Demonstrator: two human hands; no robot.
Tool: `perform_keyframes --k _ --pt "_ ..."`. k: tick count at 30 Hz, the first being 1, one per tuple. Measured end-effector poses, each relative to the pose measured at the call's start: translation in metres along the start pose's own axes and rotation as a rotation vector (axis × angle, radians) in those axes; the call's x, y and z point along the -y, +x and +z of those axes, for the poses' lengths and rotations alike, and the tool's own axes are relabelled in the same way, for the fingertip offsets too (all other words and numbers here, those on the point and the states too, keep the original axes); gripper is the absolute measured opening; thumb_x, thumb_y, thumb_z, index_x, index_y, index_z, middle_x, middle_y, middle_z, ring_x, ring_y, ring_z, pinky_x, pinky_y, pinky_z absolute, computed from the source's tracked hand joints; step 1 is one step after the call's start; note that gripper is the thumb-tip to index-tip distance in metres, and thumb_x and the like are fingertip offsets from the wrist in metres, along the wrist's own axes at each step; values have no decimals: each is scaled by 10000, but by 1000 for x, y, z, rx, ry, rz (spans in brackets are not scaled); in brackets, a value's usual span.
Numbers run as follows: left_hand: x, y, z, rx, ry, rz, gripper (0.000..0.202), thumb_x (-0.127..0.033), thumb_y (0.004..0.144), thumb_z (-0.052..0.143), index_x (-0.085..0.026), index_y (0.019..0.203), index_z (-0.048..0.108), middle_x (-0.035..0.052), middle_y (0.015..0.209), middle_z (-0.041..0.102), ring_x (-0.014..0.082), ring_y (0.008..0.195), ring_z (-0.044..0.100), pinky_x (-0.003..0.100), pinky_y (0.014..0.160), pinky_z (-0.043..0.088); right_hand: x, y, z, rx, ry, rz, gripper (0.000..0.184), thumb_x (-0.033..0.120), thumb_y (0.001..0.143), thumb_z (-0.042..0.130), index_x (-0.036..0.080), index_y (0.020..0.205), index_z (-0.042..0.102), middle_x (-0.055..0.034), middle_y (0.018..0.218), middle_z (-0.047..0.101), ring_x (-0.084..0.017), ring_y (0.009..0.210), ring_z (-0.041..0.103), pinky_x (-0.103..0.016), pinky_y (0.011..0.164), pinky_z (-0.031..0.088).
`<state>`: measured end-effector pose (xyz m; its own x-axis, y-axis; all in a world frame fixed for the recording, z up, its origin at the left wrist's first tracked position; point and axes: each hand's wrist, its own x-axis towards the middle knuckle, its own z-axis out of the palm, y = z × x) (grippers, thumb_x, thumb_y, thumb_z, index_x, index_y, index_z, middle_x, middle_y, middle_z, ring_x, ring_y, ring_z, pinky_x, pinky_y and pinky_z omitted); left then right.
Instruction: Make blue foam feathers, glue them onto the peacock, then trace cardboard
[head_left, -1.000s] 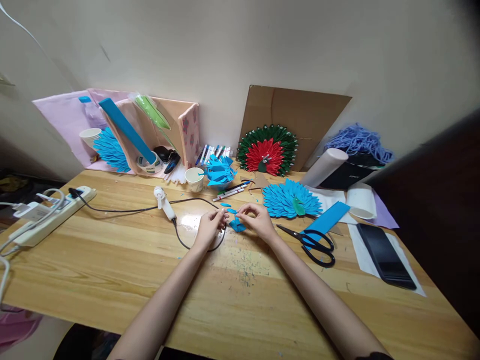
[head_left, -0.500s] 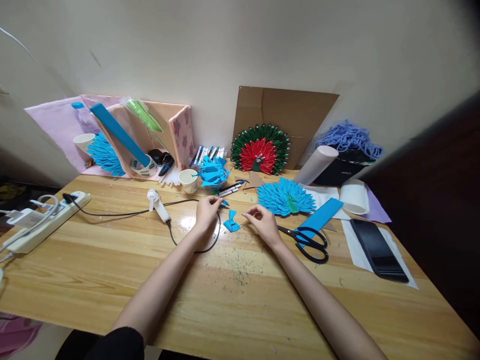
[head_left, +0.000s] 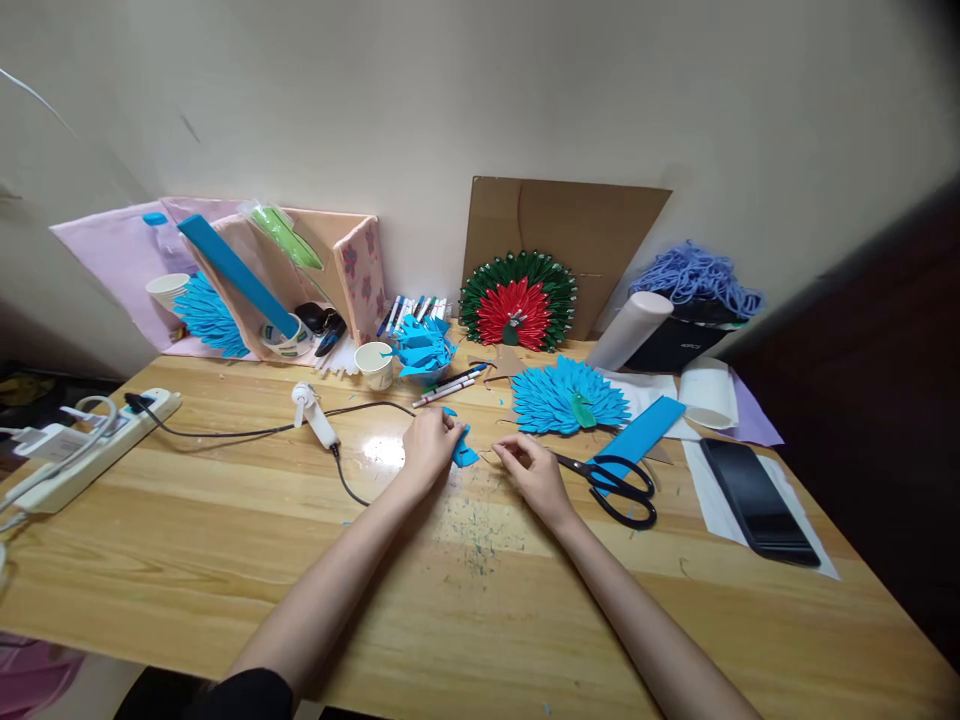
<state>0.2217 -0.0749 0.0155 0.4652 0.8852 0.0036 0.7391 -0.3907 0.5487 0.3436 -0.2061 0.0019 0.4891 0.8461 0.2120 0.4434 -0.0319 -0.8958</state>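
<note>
My left hand is closed in a pinch low over the table, its fingertips beside small cut blue pieces and partly covering them. Whether one is between the fingers I cannot tell. To the right, my right hand has thumb and forefinger pressed together; anything in that pinch is too small to name. Black-handled scissors lie just right of it, across a blue strip. Behind it rests a blue layered-petal peacock with a green body.
A white glue gun with a black cable lies at left. Behind are a paper cup, a bowl of blue cut pieces and marker pens. A red-and-green peacock leans on cardboard. A black phone lies at right.
My left hand has moved right and slightly nearer me, over the loose blue pieces. My right hand has shifted slightly right and nearer me, still pinched.
</note>
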Motion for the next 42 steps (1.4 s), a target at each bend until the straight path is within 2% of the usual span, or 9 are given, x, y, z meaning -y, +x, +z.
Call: perform_keyframes --k 9,14,19,22,29,32,36,39,42 --pt "-7 2 8 35 -42 -23 108 -278 722 629 -188 674 592 42 762 665 192 756 601 262 611 374 3 -8 -5 -42 31 8 268 392 847 511 173 762 641 -38 752 620 -160 696 553 -263 635 417" --pt "-11 -4 4 48 -147 55 70 -244 767 577 -180 741 593 45 791 667 171 771 608 254 646 412 1 -9 -2 -41 89 68 259 404 831 524 172 777 625 -31 728 611 -160 673 565 -258 610 439" --pt "-11 -21 3 152 -536 197 149 -310 776 580 -169 824 571 36 775 650 142 706 620 237 640 461 1 -7 -5 -93 154 100 234 406 811 545 186 870 597 -66 865 636 -191 788 600 -303 702 491" --pt "-11 -32 6 239 -709 267 170 -286 737 627 -161 837 571 32 760 633 140 702 613 237 638 470 2 -9 -8 -45 165 136 260 425 795 562 186 894 590 -81 928 640 -203 852 610 -320 745 500" --pt "-15 -43 23 300 -700 320 202 -286 749 616 -160 903 579 26 785 624 125 704 590 238 650 465 -2 -23 -19 59 199 184 255 398 798 558 186 938 583 -59 903 631 -178 812 605 -299 722 497" --pt "-18 -44 27 314 -736 306 247 -293 759 606 -159 962 563 22 782 608 122 694 580 239 646 460 -10 -21 -47 -89 68 146 259 400 794 552 182 929 586 -53 837 612 -176 753 583 -311 704 484" --pt "-27 -46 30 373 -740 326 244 -311 756 605 -169 951 566 18 770 601 126 693 573 239 637 446 -35 -19 -127 -651 -391 192 367 454 753 558 168 982 589 -101 913 554 -237 867 531 -383 816 429" --pt "-38 -49 35 423 -735 365 247 -314 759 602 -176 958 556 15 761 592 129 691 565 243 636 442 -60 -28 -189 -892 -753 601 636 494 629 657 125 1131 528 -202 1137 452 -362 1102 393 -469 908 334" --pt "-48 -51 44 442 -730 392 253 -315 765 597 -186 975 544 17 772 592 129 688 563 247 638 443 -81 -41 -224 -759 -811 964 801 554 548 685 78 1166 503 -260 1232 363 -423 1124 351 -505 882 331"
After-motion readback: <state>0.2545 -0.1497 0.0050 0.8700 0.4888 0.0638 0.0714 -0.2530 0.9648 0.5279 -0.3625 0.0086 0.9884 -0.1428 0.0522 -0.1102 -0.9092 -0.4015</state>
